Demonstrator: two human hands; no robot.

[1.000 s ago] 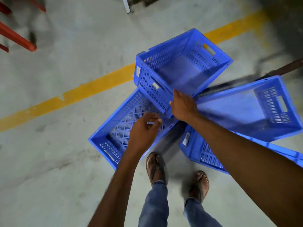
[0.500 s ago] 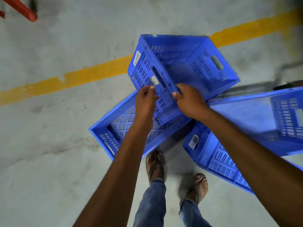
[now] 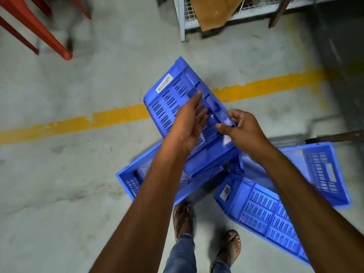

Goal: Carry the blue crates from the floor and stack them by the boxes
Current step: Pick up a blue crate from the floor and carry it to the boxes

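Observation:
A blue slotted crate (image 3: 169, 93) is lifted off the floor and tipped on edge, its side wall with a barcode label facing me. My right hand (image 3: 241, 133) grips its rim. My left hand (image 3: 190, 123) lies flat against the slotted wall with fingers spread. Below it a second blue crate (image 3: 132, 180) rests on the floor, partly hidden by my left arm. A third blue crate (image 3: 323, 170) sits at the right, and a fourth (image 3: 262, 211) lies tilted beneath it.
A yellow line (image 3: 98, 121) crosses the concrete floor. Red chair legs (image 3: 39, 30) stand at the top left. A white wire rack (image 3: 189, 14) holding brown cardboard (image 3: 214, 10) stands at the top. My sandalled feet (image 3: 185, 217) are near the crates.
The held crate has risen and turned up on edge, its outer wall now towards me. My left hand slid from the rim onto that wall. The camera tilted up, showing the rack.

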